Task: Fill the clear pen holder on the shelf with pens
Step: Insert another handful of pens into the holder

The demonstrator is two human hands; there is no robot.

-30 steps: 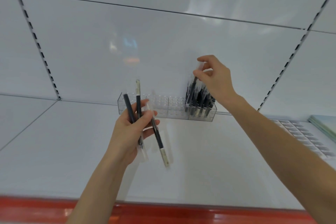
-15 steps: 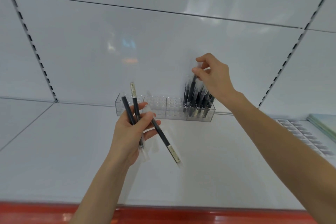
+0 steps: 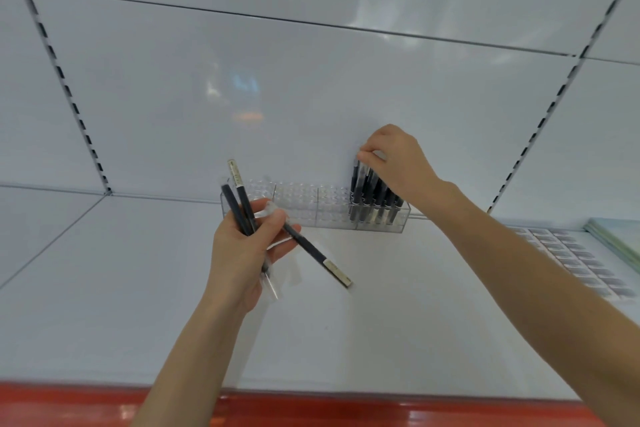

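Observation:
A long clear pen holder (image 3: 304, 204) with rows of holes stands at the back of the white shelf against the wall. Several black pens (image 3: 375, 203) stand upright in its right end. My right hand (image 3: 398, 163) is above them and pinches the top of one pen (image 3: 357, 180) that stands low in the holder at the left of the group. My left hand (image 3: 247, 250) is in front of the holder's left end and grips three black pens (image 3: 242, 204) in clear sleeves, two pointing up and one slanting down to the right.
The white shelf (image 3: 398, 315) has a red front edge (image 3: 311, 409). At the far right lie a sheet of small grey items (image 3: 571, 256) and a greenish stack (image 3: 616, 239). Slotted uprights run up the back wall on both sides.
My right hand has lowered its pen down into the holder among the standing pens. In my left hand the slanting pen has swung further out to the right.

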